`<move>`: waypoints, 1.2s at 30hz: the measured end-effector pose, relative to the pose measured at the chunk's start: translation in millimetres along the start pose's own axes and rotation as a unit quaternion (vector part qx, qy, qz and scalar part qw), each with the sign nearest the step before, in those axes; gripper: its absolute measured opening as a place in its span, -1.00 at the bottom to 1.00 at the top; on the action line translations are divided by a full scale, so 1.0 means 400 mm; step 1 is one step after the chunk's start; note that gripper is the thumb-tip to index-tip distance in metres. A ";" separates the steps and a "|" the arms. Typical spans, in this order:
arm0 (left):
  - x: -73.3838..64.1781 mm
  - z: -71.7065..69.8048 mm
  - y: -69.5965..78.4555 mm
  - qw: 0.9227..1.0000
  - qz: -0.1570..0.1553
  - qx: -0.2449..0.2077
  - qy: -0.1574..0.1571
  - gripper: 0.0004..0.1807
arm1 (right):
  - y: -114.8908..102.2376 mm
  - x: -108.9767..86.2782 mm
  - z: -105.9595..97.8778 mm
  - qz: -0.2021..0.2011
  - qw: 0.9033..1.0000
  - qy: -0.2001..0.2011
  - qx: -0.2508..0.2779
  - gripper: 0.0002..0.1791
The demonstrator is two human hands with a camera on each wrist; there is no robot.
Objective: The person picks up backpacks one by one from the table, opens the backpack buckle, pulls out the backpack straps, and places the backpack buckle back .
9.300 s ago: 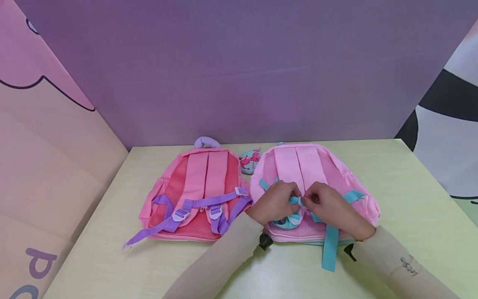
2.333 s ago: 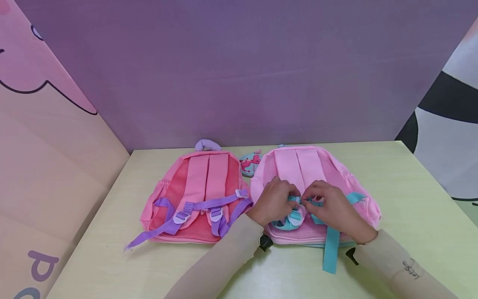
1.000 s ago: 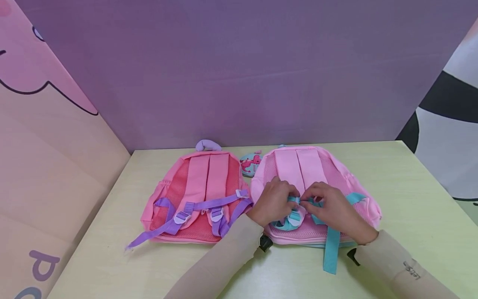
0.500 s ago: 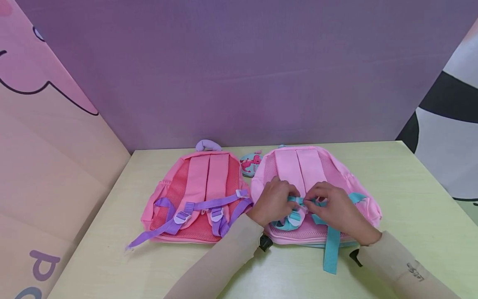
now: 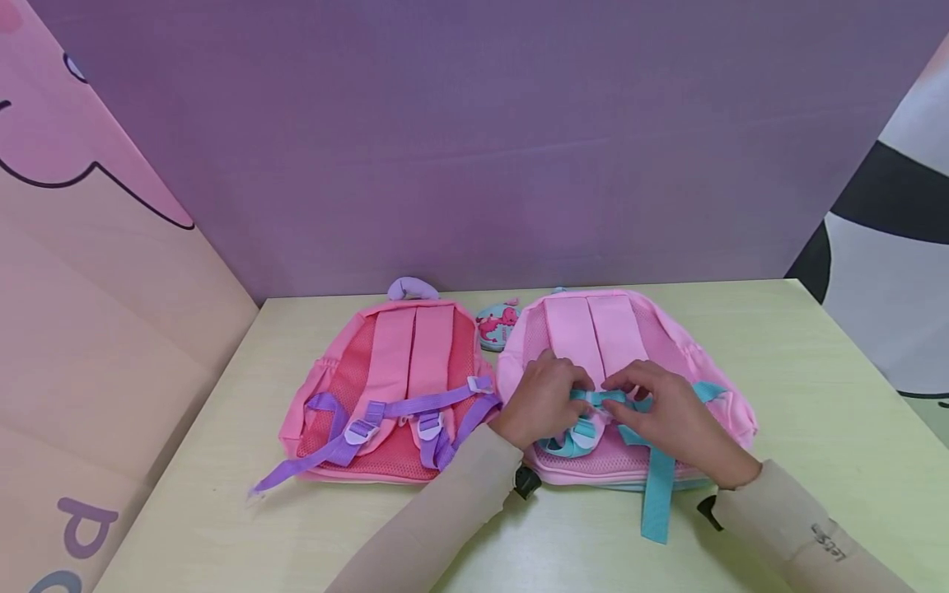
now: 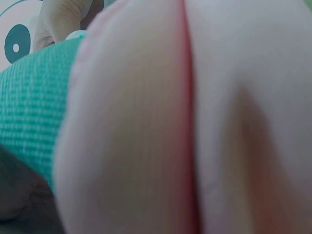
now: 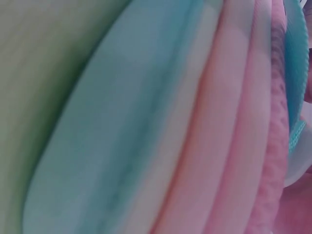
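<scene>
Turquoise webbing (image 5: 656,498) crosses the lower back panel of a light-pink backpack (image 5: 611,342), which lies on the right half of a pale table (image 5: 593,543); a loose tail of it trails past the bag's near edge. Closest of all are the left sleeve (image 5: 437,515) and right sleeve (image 5: 801,527), both beige, the latter bearing dark lettering. Beyond the cuffs, the left hand (image 5: 544,402) pinches the webbing between thumb and forefinger, and the right hand (image 5: 667,410), just beside it, holds the same stretch between thumb and curled forefinger; how tightly, I cannot tell. A white buckle (image 5: 584,440) sits just below the left fingertips. Both wrist views are mostly filled by the backpack's blurred fabric, so they do not settle the grip. To the left, just beside this bag, lies a coral-pink backpack (image 5: 430,329), its purple straps (image 5: 433,401) crossing the lower back and one frayed end reaching onto the table. At its top is a lilac handle (image 5: 413,288). Between the upper parts of the bags rests a small turquoise pouch (image 5: 495,325) with a pink figure. Behind everything stands a purple wall (image 5: 474,148).
</scene>
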State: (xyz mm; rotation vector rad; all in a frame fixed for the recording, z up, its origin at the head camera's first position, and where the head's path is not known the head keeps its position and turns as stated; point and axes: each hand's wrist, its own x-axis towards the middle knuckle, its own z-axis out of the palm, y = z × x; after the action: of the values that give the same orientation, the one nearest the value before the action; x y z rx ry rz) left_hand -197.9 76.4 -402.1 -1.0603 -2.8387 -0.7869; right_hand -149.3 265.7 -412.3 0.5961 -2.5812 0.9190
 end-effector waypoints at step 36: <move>-0.002 -0.001 -0.003 1.000 0.016 -0.020 0.008 -0.76 | -0.003 0.005 -0.004 -0.005 1.000 0.005 -0.006 -0.77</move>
State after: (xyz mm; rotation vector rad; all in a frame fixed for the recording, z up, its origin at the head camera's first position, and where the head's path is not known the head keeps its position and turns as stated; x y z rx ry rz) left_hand -198.2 75.0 -402.4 -1.0970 -2.7964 -0.8477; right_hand -150.0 265.2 -409.7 0.6003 -2.5708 0.9009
